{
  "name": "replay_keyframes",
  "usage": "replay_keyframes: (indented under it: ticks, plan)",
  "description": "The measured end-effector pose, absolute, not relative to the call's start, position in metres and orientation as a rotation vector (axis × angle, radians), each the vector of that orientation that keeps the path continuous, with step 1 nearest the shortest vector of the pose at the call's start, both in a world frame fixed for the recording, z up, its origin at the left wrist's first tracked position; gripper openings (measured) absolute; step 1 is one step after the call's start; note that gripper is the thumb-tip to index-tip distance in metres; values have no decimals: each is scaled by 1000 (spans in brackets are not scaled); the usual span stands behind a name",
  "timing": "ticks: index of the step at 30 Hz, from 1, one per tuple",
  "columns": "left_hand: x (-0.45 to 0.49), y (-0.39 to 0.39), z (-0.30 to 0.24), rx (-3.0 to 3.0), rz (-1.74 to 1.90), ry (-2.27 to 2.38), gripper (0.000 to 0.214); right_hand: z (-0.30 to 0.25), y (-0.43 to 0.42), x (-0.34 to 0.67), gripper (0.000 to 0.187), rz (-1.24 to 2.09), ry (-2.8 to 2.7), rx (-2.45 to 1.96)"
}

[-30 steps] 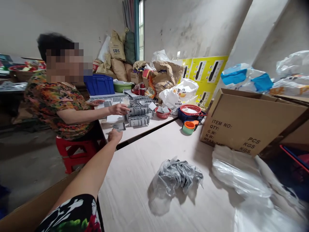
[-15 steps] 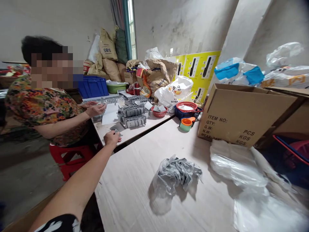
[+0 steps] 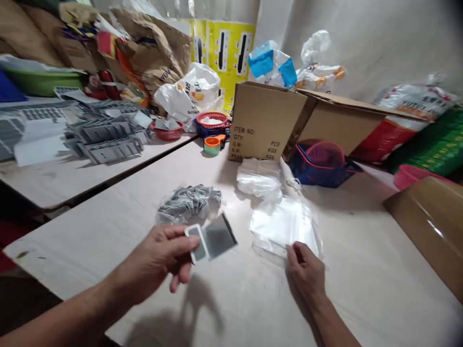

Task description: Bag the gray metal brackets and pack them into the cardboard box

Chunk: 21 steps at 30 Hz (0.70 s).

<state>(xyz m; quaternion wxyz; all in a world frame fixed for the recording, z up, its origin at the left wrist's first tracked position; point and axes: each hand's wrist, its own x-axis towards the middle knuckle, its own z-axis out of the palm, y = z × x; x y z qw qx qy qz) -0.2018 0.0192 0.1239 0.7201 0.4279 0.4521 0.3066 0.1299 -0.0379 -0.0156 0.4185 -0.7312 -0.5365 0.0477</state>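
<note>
My left hand (image 3: 162,258) is raised over the table, pinching a flat grey piece (image 3: 220,237) between thumb and fingers. The piece has a white-rimmed tab at the thumb and a dark strip on its far edge. Behind it lies a clear plastic bag of grey pieces (image 3: 190,201). On the right, a stack of flat clear plastic bags (image 3: 280,219) rests on the table. My right hand (image 3: 306,270) is at the near edge of that stack, its thumb and curled fingers closed on a bag's edge. How much plastic is between those fingers is hidden.
Grey pieces (image 3: 108,140) stand in rows on the left table, across a dark gap. A tape roll in an orange holder (image 3: 213,144) sits by a cardboard box (image 3: 265,120). Blue baskets (image 3: 318,168) stand right of it, and another carton (image 3: 430,226) at far right.
My left hand has come back from the left table, bringing the grey piece over my table. My right hand has entered view at the clear bags. The view has swung right; the co-worker is out of frame.
</note>
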Motion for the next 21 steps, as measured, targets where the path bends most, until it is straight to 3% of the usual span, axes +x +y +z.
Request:
replay_keyframes:
  ticks: [10,21]
  plan:
    - [-83,-13,91,909,286,918,20,-10,-36,128,20,-77,-1517,-1612]
    - [-73,2,89,883,429,1109,19,-1,-36,125,15,-190,-1589,-1507]
